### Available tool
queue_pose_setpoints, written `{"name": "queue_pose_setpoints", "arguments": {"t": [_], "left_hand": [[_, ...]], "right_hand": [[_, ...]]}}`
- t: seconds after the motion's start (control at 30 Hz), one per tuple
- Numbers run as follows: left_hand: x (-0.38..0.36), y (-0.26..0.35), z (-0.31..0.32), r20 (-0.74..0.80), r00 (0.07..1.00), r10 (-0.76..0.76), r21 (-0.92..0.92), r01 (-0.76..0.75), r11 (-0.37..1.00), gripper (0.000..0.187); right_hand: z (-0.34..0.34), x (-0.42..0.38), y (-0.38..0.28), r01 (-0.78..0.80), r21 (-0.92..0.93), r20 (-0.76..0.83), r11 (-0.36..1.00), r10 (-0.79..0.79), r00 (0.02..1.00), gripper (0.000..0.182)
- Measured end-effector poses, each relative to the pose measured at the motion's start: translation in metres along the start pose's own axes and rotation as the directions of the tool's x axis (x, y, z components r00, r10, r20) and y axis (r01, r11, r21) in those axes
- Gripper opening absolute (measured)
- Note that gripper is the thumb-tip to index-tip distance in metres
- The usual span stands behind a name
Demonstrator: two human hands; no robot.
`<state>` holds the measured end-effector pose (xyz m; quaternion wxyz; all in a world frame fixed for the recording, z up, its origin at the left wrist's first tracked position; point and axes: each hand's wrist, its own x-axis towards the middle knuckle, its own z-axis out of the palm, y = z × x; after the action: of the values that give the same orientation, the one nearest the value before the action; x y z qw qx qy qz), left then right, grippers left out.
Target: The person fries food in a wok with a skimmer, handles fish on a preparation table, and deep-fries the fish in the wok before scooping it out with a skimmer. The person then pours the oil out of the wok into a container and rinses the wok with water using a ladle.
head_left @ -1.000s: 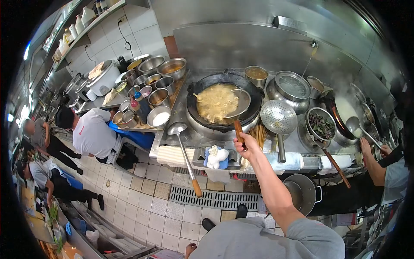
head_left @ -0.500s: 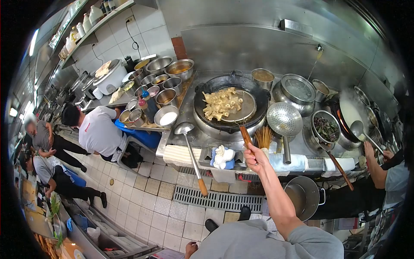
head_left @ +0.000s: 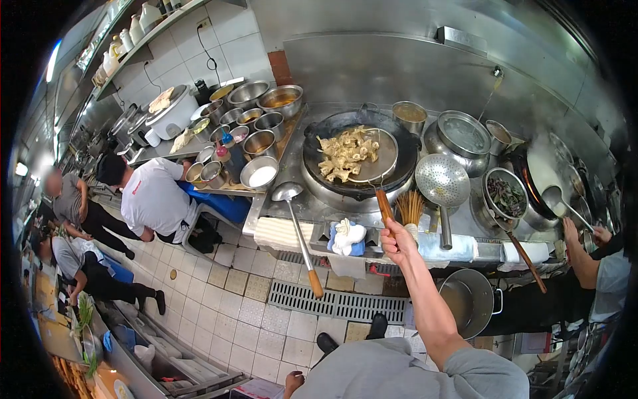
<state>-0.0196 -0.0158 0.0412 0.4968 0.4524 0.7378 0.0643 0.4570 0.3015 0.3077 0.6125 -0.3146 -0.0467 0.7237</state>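
My right hand (head_left: 399, 243) is closed round the wooden handle of a wire-mesh strainer (head_left: 385, 158). The strainer's round mesh lies in a large black wok (head_left: 411, 174). Pale yellowish-brown pieces of food (head_left: 345, 154) are heaped on the left part of the mesh and beside it. Just right of the handle stands a bamboo wok brush (head_left: 411, 207). My left hand (head_left: 294, 381) hangs low beside my grey shirt, away from the stove, its fingers mostly hidden.
A ladle (head_left: 299, 229) rests left of the wok, its handle jutting over the floor. A perforated ladle (head_left: 442, 181) and a strainer of dark leaves (head_left: 506, 194) lie to the right. Metal bowls (head_left: 259, 174) crowd the left counter. A co-worker's arm (head_left: 577, 249) is at far right; people work at left.
The strainer looks slightly tilted and shifted in the wok, with the food bunched a little closer together. My right hand stays on its handle, and the whole view has shifted slightly.
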Motion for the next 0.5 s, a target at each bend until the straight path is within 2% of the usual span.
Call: {"name": "queue_pose_setpoints", "arguments": {"t": [0.07, 0.13, 0.17, 0.2, 0.33, 0.4, 0.43, 0.5], "left_hand": [[-0.002, 0.004, -0.001, -0.011, 1.000, 0.011, -0.013, -0.011, 1.000, 0.030], [-0.005, 0.007, -0.001, -0.018, 1.000, 0.022, -0.025, -0.022, 0.999, 0.030], [-0.006, 0.008, -0.001, -0.005, 1.000, -0.005, -0.075, 0.004, 0.997, 0.030], [-0.007, 0.009, 0.000, 0.009, 1.000, -0.030, -0.123, 0.031, 0.992, 0.031], [-0.009, 0.017, -0.003, 0.046, 0.998, -0.042, -0.124, 0.048, 0.991, 0.031], [0.006, -0.005, 0.004, 0.072, 0.991, 0.113, 0.050, -0.117, 0.992, 0.033], [0.001, 0.004, 0.003, 0.076, 0.991, 0.113, 0.048, -0.117, 0.992, 0.033], [-0.012, 0.034, -0.004, 0.124, 0.991, -0.055, -0.173, 0.076, 0.982, 0.036]], "right_hand": [[0.010, -0.004, 0.001, 0.054, -0.050, -0.042, 0.997, -0.056, 0.998, 0.013], [0.019, -0.005, -0.001, 0.124, -0.188, -0.153, 0.974, -0.154, 0.976, 0.013], [0.019, -0.005, -0.003, 0.124, -0.190, -0.155, 0.974, -0.154, 0.976, 0.013], [0.019, -0.005, -0.006, 0.154, -0.274, -0.184, 0.949, -0.209, 0.960, 0.012], [0.018, -0.011, -0.022, 0.185, -0.507, -0.223, 0.842, -0.336, 0.915, 0.012], [0.019, -0.015, -0.028, 0.186, -0.559, -0.240, 0.808, -0.373, 0.896, 0.011], [0.016, -0.014, -0.030, 0.207, -0.632, -0.213, 0.747, -0.424, 0.880, 0.010], [0.011, -0.014, -0.033, 0.240, -0.724, -0.179, 0.647, -0.512, 0.840, 0.008]]}}
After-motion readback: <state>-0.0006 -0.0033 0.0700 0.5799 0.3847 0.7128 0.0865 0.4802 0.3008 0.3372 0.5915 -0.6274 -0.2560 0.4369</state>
